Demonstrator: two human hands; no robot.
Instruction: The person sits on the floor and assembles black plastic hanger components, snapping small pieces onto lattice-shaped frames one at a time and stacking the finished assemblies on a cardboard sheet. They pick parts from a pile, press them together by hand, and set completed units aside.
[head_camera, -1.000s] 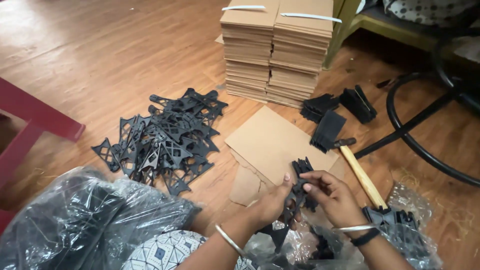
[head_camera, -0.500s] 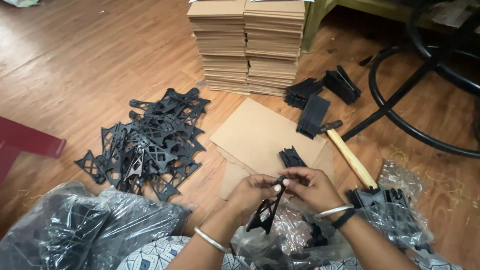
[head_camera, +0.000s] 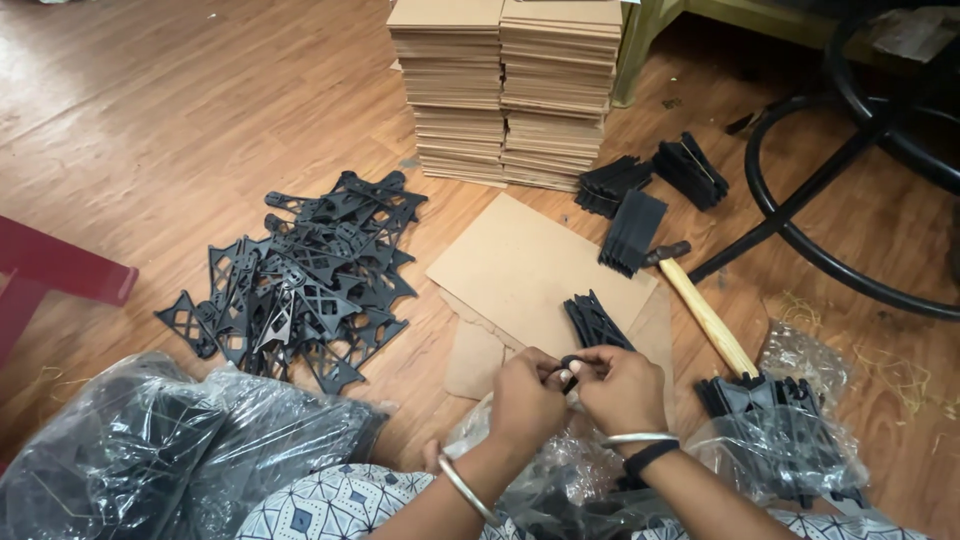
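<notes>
My left hand (head_camera: 525, 398) & right hand (head_camera: 622, 388) meet, fingers pinched shut on a small black plastic part (head_camera: 570, 366), held just above the cardboard sheet (head_camera: 535, 265). Beside it: stack of black parts (head_camera: 596, 322). Left: loose heap of black lattice pieces (head_camera: 300, 275) on wood-plank floor (head_camera: 180, 120). Right: wooden-handled hammer (head_camera: 705, 310). Beyond: two cardboard stacks (head_camera: 505, 90), black round chair base (head_camera: 850, 190). Near me, clear plastic bags (head_camera: 170, 450).

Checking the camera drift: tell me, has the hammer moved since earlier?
No. The hammer lies as before, head by the cardboard sheet; only the view shifted.
</notes>
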